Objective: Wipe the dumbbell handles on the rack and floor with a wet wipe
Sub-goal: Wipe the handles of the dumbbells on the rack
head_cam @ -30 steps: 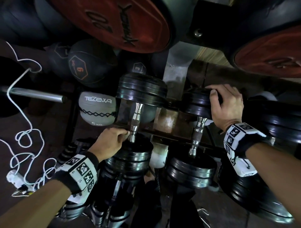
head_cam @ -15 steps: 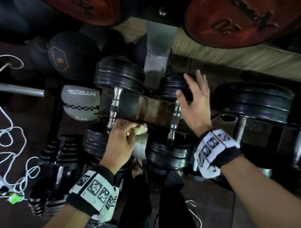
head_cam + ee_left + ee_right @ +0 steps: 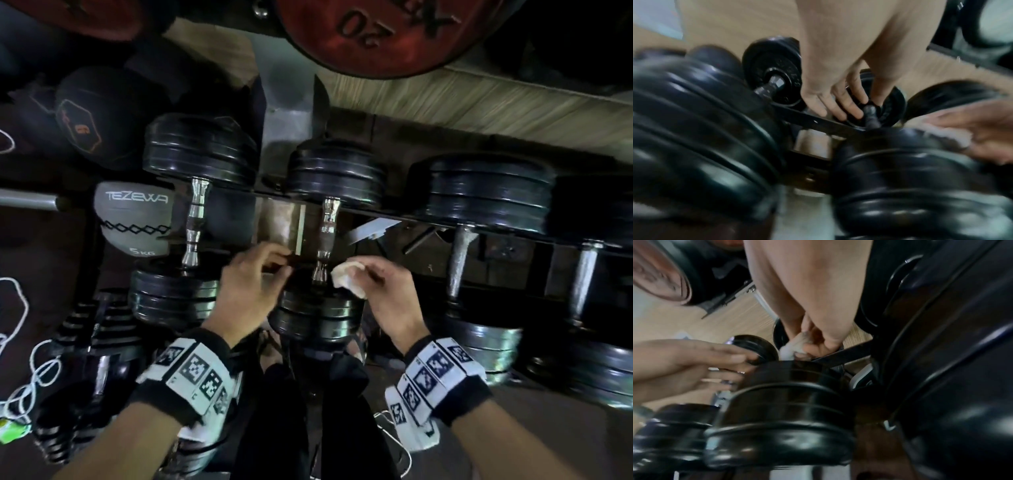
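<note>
Seen from the person's head, two bare forearms with patterned wristbands reach toward a rack of black dumbbells. The right hand pinches a crumpled white wipe between thumb and curled fingers; the wipe sits just right of the lower end of the middle dumbbell's chrome handle, beside it, and contact cannot be confirmed. The left hand hovers just left of that same handle, above the dumbbell's near plates; its fingers are loosely bent and slightly spread, holding nothing. The left wrist view shows those fingers extended toward the far plate, with the right hand and wipe blurred at the right edge. The right wrist view shows the wipe bunched in the fingertips above the near plates. Another dumbbell's handle lies to the left, and two more dumbbells to the right. A grey medicine ball marked Tezewa sits left of the rack, a red weight plate hangs above, and a white cord lies on the floor at far left.
</note>
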